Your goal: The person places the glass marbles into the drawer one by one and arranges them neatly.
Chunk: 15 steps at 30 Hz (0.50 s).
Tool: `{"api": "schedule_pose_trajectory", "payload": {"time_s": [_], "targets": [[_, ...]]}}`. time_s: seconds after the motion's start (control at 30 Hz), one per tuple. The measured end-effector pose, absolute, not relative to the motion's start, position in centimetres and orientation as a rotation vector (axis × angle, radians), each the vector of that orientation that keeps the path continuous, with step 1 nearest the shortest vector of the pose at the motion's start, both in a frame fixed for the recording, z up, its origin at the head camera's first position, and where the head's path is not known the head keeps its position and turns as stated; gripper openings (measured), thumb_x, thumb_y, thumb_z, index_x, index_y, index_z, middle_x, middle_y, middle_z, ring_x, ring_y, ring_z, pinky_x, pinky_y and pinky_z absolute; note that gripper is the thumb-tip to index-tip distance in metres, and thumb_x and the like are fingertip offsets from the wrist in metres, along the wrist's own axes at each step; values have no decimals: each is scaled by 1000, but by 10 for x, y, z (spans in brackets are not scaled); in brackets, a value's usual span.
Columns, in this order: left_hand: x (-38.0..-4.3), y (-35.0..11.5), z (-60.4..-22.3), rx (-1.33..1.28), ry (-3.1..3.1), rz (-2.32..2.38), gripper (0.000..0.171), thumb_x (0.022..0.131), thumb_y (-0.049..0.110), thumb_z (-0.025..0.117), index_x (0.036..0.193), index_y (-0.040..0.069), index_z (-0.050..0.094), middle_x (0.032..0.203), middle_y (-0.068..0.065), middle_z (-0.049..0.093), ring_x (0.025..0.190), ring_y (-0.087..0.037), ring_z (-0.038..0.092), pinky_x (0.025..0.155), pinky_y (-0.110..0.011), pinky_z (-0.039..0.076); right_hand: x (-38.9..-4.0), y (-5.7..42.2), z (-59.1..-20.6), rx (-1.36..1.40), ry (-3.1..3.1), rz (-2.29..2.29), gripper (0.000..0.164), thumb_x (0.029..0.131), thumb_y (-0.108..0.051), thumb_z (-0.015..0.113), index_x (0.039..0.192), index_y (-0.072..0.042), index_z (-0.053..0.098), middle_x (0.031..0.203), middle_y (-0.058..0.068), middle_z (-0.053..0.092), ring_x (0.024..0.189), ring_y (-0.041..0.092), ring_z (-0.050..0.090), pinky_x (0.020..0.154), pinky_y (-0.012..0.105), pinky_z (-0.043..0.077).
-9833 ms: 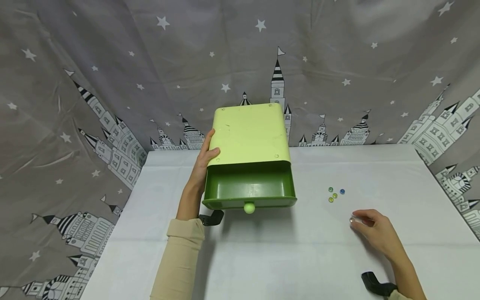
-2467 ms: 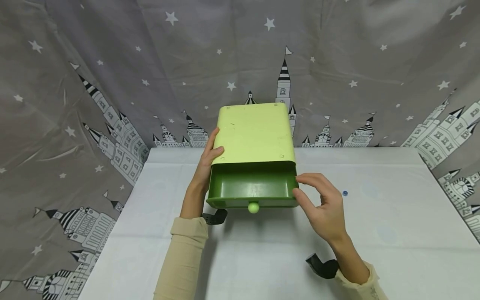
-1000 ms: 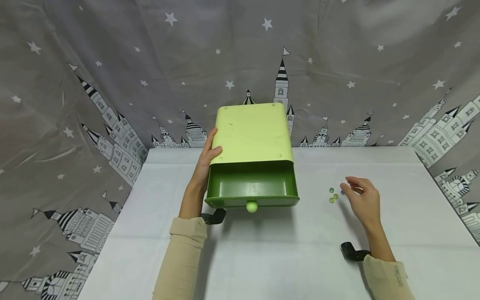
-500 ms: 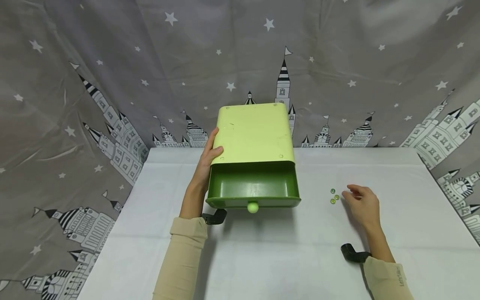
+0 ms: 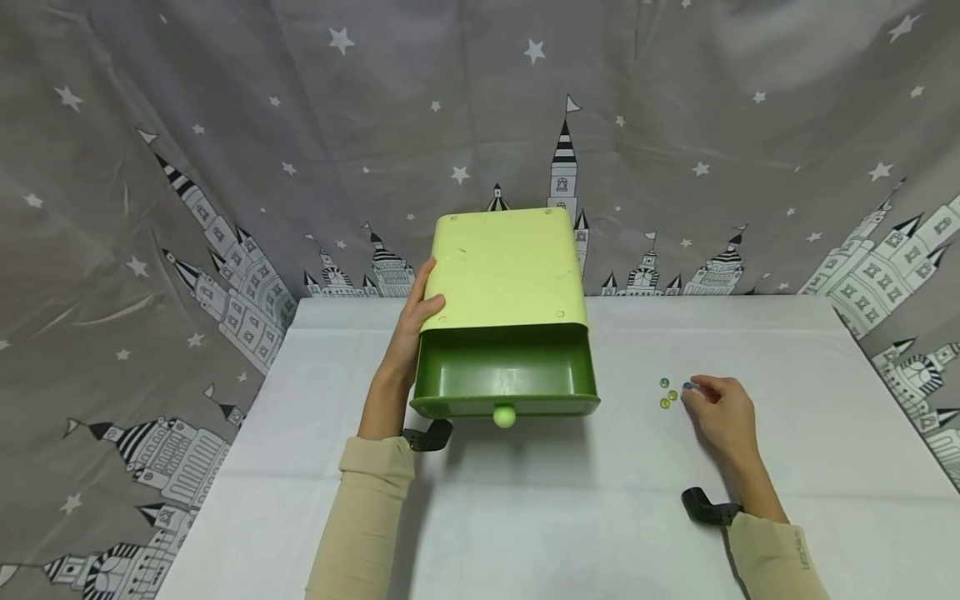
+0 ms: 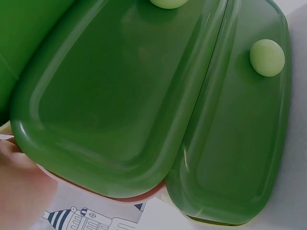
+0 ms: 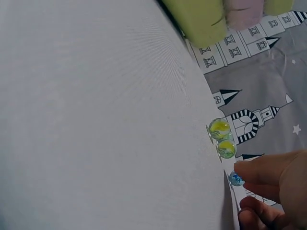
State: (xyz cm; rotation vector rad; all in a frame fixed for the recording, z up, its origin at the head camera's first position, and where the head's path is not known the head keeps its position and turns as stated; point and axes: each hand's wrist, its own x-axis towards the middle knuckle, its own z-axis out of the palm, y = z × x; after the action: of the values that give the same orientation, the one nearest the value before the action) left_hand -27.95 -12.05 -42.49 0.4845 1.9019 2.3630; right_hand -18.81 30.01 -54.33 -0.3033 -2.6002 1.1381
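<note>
Head cam: L hand point(image 5: 408, 329) grips L side of the light-green drawer box point(image 5: 510, 267), thumb on top, w/ the pulled-out upper drawer point(image 5: 506, 362) & its round knob point(image 5: 505, 417) just to that hand's right. R hand point(image 5: 723, 414), thumb & fingers curved close together, has its tips at the blue marble point(image 7: 235, 180) on the white tabletop point(image 5: 630, 533); a green marble point(image 5: 664, 382) & two yellow-green marbles point(image 5: 672, 395) lie just L of it, between the hands but much nearer R. Only L wrist cam shows the lower drawer front point(image 6: 230, 129) w/ its own pale knob point(image 6: 267, 57). Only R wrist cam shows a pink band point(image 7: 242, 14) on the box, plus yellow swirls inside the glass marbles. Blue marble's partly covered by a fingertip, so can't tell if R hand has it pinched or merely touched. L fingers mostly hidden beside box; L wrist cam catches only a bit of hand, cut off at frame edge. Upper knob's cropped there too. Green marble's hard to pick out in R wrist view. Rear of upper drawer's under the casing, out of sight.
</note>
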Motion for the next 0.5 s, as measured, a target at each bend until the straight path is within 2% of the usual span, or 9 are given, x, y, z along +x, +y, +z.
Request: {"api": "schedule_pose_trajectory", "payload": {"time_s": [0.5], "targets": [[-280, -121, -425, 483, 1919, 2355, 70, 97, 27, 47, 159, 27, 14, 162, 5, 10, 144, -10, 15, 115, -42, 16, -191, 297, -548, -295, -2621, 1044, 25, 87, -1, 67, 105, 17, 67, 100, 26, 53, 88, 36, 51, 72, 44, 40]]}}
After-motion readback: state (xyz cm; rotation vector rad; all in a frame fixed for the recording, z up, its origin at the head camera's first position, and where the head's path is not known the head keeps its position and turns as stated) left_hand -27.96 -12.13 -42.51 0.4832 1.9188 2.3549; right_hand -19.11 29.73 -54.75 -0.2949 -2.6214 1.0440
